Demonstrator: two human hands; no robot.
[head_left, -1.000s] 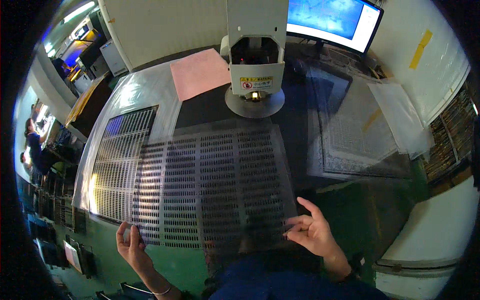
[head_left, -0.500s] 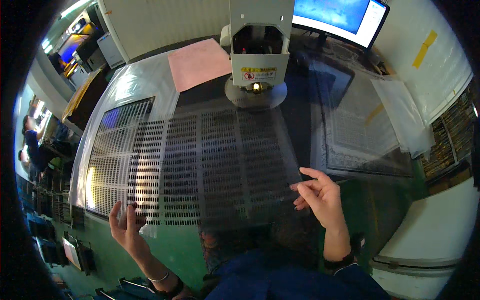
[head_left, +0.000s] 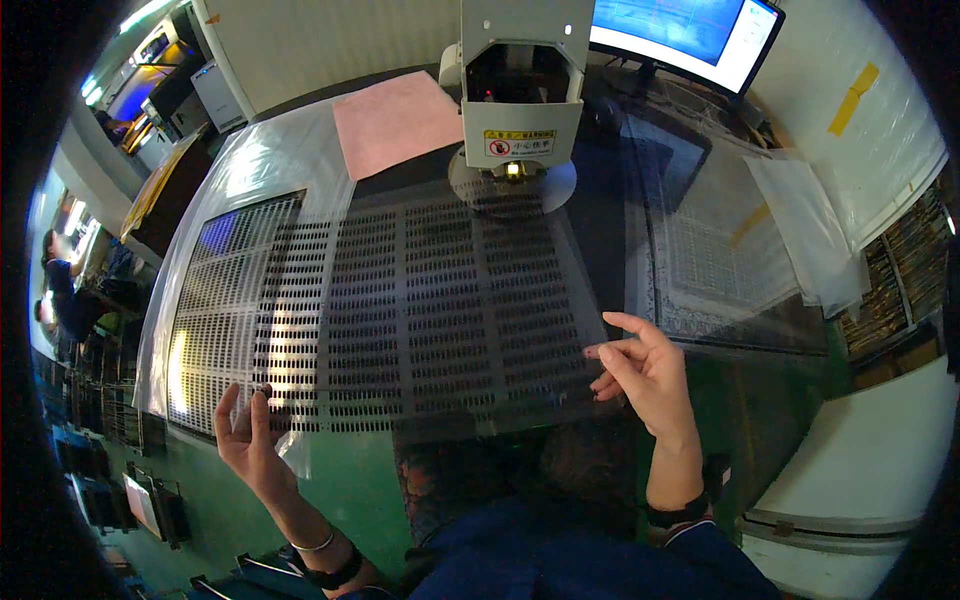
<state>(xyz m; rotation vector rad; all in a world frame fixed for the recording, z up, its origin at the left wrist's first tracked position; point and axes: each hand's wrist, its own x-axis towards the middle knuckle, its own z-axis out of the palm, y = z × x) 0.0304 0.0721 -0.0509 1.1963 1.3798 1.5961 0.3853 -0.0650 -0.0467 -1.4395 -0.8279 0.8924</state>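
Observation:
A clear film sheet point(head_left: 440, 320) printed with rows of small dark slots spans the space between my hands. Its far edge reaches under the lit head of a grey-white machine point(head_left: 520, 110). My left hand point(head_left: 252, 440) pinches the near left corner, thumb and fingers closed on it. At the right edge my right hand point(head_left: 648, 380) grips the film between thumb and fingers, with the index finger stretched out above. Beneath the film's left part lies a second dark-patterned sheet point(head_left: 225, 300), partly covered by it.
Clear plastic sheeting point(head_left: 250, 160) and a pink sheet point(head_left: 395, 120) lie on the dark table's left side. A monitor point(head_left: 690, 40) stands at the back right. More patterned sheets point(head_left: 730, 250) are stacked at right. A white cabinet point(head_left: 860, 470) sits lower right; a person point(head_left: 65, 285) is far left.
Both hands and the film have shifted slightly away from me, toward the machine. The picture on the monitor looks different, with streaks in it.

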